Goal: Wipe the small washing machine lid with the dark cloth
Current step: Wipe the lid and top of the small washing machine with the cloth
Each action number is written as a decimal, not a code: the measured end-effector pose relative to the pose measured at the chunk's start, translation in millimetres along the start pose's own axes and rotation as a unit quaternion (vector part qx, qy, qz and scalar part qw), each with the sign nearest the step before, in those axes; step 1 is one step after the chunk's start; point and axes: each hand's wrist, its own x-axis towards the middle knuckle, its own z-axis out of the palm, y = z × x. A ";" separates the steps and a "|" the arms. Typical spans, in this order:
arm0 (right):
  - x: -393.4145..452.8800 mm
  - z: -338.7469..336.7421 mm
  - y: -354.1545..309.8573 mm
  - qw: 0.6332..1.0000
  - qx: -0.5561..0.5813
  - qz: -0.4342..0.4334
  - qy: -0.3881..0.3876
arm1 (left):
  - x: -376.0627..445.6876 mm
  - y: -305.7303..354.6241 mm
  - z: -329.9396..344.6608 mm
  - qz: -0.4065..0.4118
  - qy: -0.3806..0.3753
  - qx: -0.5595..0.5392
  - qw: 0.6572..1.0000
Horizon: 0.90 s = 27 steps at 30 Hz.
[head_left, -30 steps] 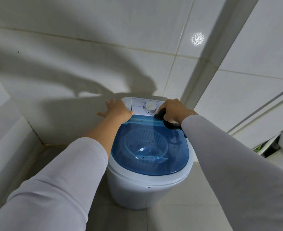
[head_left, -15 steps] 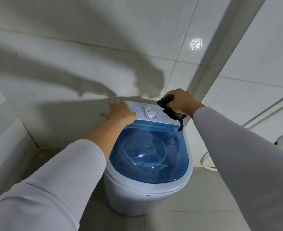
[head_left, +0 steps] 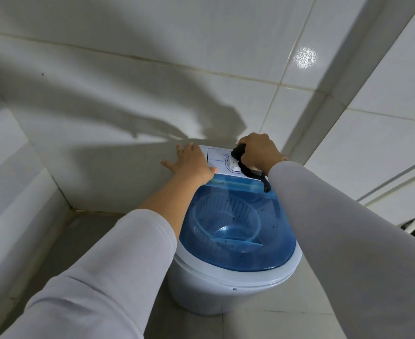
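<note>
A small white washing machine (head_left: 216, 287) stands on the tiled floor in a corner. Its see-through blue lid (head_left: 270, 231) is closed and speckled with dark specks, and a ribbed tub shows through it. Behind the lid is a white control panel (head_left: 217, 159) with a round dial (head_left: 233, 165). My right hand (head_left: 260, 151) is shut on the dark cloth (head_left: 246, 168) over the panel's right side by the dial, and a strip of cloth hangs onto the lid's back edge. My left hand (head_left: 191, 161) lies flat with fingers spread on the machine's back left corner.
White tiled walls (head_left: 152, 94) close in behind and on both sides of the machine. A grey tiled floor (head_left: 98, 223) runs around it. At the right edge a pale pipe (head_left: 414, 222) and a dark gap show low down.
My right hand carried the cloth from the lid's back edge up onto the control panel beside the dial. My left hand stayed put. The view shifted a little.
</note>
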 end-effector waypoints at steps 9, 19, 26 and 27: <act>-7.7 -2.6 3.0 0.998 -0.038 -0.058 -0.004 | 0.4 2.4 -0.3 -0.001 0.000 0.006 1.000; -15.1 -4.4 6.3 0.995 -0.050 -0.087 -0.018 | -3.9 4.2 -2.2 -0.007 0.000 0.008 1.000; -19.8 -12.1 12.5 0.995 -0.027 -0.076 -0.060 | -7.6 6.1 -0.9 -0.014 -0.001 0.001 1.000; -20.7 -16.1 14.6 0.995 -0.024 -0.073 -0.069 | -8.7 6.3 -0.8 -0.014 -0.002 0.003 1.000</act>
